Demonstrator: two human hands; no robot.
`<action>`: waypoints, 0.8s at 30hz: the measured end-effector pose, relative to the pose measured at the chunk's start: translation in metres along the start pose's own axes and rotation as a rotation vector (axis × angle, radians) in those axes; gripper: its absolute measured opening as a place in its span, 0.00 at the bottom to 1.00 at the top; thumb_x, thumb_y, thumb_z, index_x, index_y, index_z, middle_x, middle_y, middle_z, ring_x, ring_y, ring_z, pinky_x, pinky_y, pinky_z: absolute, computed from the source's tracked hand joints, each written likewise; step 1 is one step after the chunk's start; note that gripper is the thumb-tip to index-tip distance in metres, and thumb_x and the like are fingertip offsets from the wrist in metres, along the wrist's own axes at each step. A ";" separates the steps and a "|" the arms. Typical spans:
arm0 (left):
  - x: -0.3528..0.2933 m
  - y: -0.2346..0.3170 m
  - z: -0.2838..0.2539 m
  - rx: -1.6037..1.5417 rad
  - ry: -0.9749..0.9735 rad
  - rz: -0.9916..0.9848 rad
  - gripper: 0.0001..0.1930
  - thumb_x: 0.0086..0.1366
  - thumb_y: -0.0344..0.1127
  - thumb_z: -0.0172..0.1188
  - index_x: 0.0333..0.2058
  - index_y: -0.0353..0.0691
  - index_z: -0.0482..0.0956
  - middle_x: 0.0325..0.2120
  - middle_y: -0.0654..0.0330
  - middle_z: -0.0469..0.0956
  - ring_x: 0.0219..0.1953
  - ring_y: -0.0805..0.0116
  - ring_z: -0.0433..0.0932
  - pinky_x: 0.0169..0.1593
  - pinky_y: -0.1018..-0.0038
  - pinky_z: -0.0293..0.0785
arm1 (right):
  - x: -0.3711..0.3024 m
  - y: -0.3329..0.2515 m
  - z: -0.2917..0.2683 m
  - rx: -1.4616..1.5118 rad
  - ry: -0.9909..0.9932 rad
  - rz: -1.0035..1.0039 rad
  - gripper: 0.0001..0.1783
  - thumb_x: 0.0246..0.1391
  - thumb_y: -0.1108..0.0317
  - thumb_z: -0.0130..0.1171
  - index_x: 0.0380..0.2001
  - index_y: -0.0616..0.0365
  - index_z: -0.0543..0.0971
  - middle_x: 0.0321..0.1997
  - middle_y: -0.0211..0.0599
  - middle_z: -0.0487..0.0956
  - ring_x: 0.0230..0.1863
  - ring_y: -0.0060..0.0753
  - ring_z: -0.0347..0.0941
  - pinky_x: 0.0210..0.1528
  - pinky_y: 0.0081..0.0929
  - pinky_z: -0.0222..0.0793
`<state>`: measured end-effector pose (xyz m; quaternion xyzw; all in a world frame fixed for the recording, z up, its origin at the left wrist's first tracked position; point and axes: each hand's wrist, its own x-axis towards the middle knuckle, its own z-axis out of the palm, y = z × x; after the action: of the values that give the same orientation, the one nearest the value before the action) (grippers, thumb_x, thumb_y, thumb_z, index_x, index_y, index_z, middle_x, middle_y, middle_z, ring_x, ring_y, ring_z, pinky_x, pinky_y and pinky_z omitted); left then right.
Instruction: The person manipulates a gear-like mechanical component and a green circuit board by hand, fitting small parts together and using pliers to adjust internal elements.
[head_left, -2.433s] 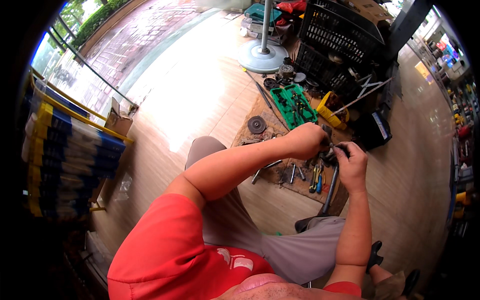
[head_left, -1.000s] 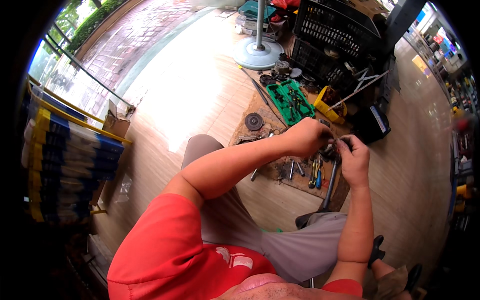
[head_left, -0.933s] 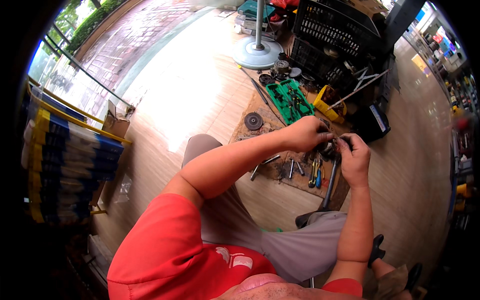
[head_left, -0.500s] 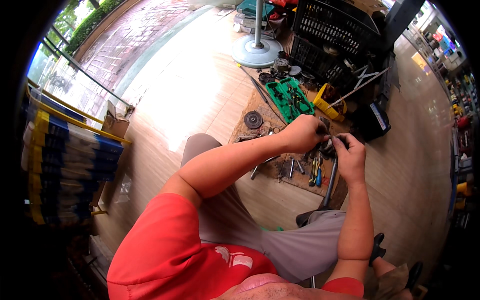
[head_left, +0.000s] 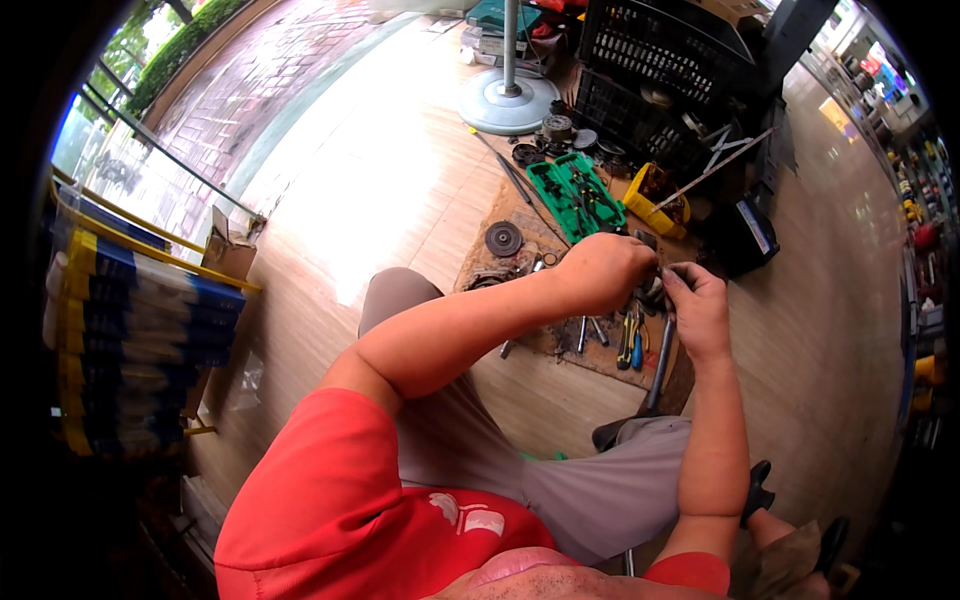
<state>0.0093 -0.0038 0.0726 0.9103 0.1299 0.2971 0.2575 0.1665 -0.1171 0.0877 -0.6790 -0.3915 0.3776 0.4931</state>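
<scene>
Both my hands meet over a soiled cardboard sheet (head_left: 482, 232) on the floor. My left hand (head_left: 612, 272) is closed, its fingers curled at a greyish metal part (head_left: 652, 292); what lies inside them is hidden. Close beside it, my right hand (head_left: 700, 305) pinches with thumb and forefinger, and whatever is between them is too small to name. Below the hands lie pliers with yellow-and-black handles (head_left: 625, 342), a blue-handled tool (head_left: 637, 350) and a long metal bar (head_left: 661, 365). An open green tool case (head_left: 575, 195) rests just beyond my left hand.
A dark round disc (head_left: 503, 239) lies left of the case. Farther off are a yellow container (head_left: 655, 200), black crates (head_left: 660, 60) and a pole's round base (head_left: 508, 100). Blue-and-yellow stacked goods (head_left: 150, 340) stand at left. Another person's foot (head_left: 760, 492) shows at lower right.
My left hand has turned slightly, with its knuckles rolled over and its fingertips more hidden. My right hand has shifted a little left, still pinched. The whole view has moved slightly.
</scene>
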 end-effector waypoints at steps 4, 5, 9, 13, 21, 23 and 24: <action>0.010 0.010 -0.018 -0.335 -0.218 -0.408 0.12 0.64 0.38 0.59 0.36 0.33 0.81 0.26 0.49 0.80 0.28 0.57 0.80 0.35 0.66 0.75 | -0.007 -0.007 0.007 -0.365 0.125 -0.367 0.07 0.54 0.72 0.62 0.33 0.66 0.80 0.26 0.40 0.78 0.26 0.26 0.73 0.32 0.24 0.68; 0.010 0.007 -0.022 -0.393 -0.239 -0.435 0.14 0.65 0.39 0.59 0.38 0.33 0.81 0.26 0.49 0.80 0.28 0.59 0.80 0.35 0.66 0.75 | -0.008 -0.009 0.009 -0.380 0.134 -0.388 0.07 0.53 0.73 0.62 0.33 0.66 0.79 0.26 0.42 0.78 0.26 0.28 0.73 0.33 0.25 0.69; 0.010 0.001 -0.021 -0.402 -0.224 -0.394 0.13 0.63 0.39 0.61 0.38 0.33 0.82 0.25 0.48 0.80 0.25 0.60 0.79 0.34 0.66 0.75 | -0.007 -0.006 0.012 -0.327 0.149 -0.341 0.06 0.54 0.72 0.61 0.32 0.66 0.79 0.24 0.37 0.77 0.25 0.24 0.71 0.31 0.24 0.68; 0.009 0.014 -0.016 -0.280 -0.126 -0.374 0.09 0.58 0.34 0.62 0.33 0.36 0.83 0.25 0.46 0.80 0.32 0.48 0.80 0.37 0.61 0.76 | -0.006 -0.006 0.011 -0.195 0.126 -0.114 0.08 0.56 0.70 0.61 0.31 0.66 0.80 0.20 0.25 0.73 0.24 0.15 0.65 0.27 0.21 0.63; -0.001 0.003 -0.003 0.044 -0.065 -0.009 0.08 0.59 0.35 0.60 0.31 0.36 0.81 0.24 0.46 0.78 0.31 0.45 0.79 0.36 0.58 0.74 | -0.006 -0.007 0.012 0.165 0.015 0.128 0.08 0.59 0.70 0.59 0.30 0.64 0.80 0.21 0.18 0.71 0.22 0.09 0.59 0.23 0.16 0.53; 0.001 0.005 -0.004 -0.001 -0.063 -0.048 0.09 0.60 0.35 0.59 0.31 0.35 0.81 0.24 0.45 0.77 0.31 0.44 0.79 0.36 0.58 0.74 | -0.003 -0.001 0.010 0.067 0.051 0.053 0.07 0.58 0.70 0.60 0.30 0.64 0.79 0.21 0.24 0.74 0.22 0.15 0.64 0.24 0.19 0.58; 0.002 0.006 -0.004 -0.056 -0.060 -0.107 0.10 0.60 0.36 0.59 0.32 0.34 0.81 0.24 0.45 0.78 0.31 0.44 0.79 0.36 0.58 0.74 | -0.002 0.001 0.009 0.017 0.069 0.015 0.07 0.58 0.70 0.60 0.31 0.65 0.79 0.22 0.26 0.75 0.22 0.17 0.67 0.25 0.21 0.61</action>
<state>0.0091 -0.0064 0.0798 0.9029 0.1622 0.2590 0.3022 0.1581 -0.1154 0.0851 -0.6903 -0.3658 0.3610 0.5093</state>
